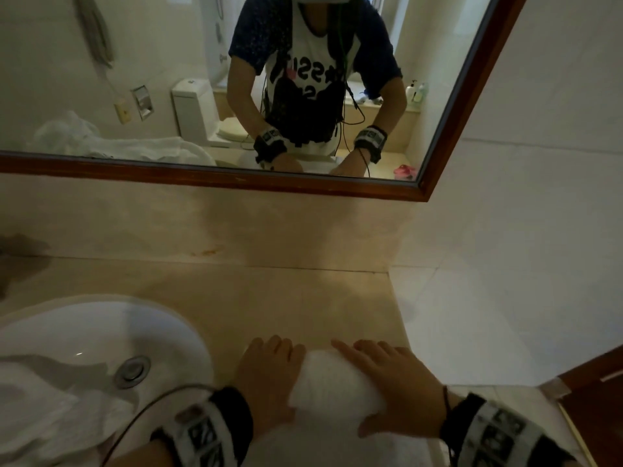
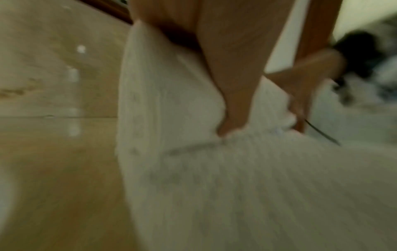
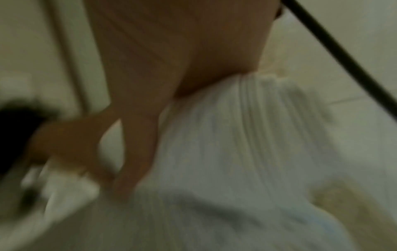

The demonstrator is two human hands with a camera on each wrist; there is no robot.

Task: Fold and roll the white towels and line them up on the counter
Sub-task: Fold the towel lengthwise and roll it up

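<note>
A white towel (image 1: 333, 382), partly rolled into a thick cylinder, lies on the beige counter (image 1: 269, 298) near its front edge, right of the sink. Its unrolled part (image 1: 337, 443) spreads flat toward me. My left hand (image 1: 266, 379) wraps over the roll's left end; in the left wrist view its thumb (image 2: 232, 110) digs in at the base of the roll (image 2: 171, 118). My right hand (image 1: 394, 385) covers the right end, fingers over the top and thumb on the near side. The right wrist view is blurred and shows the palm (image 3: 171, 59) on the towel (image 3: 236, 152).
A white sink (image 1: 101, 332) with a metal drain (image 1: 132, 370) sits at the left. A loose white towel (image 1: 50, 419) drapes over the sink's front. A wood-framed mirror (image 1: 236, 183) hangs above, and a tiled wall (image 1: 505, 298) closes off the counter's right end.
</note>
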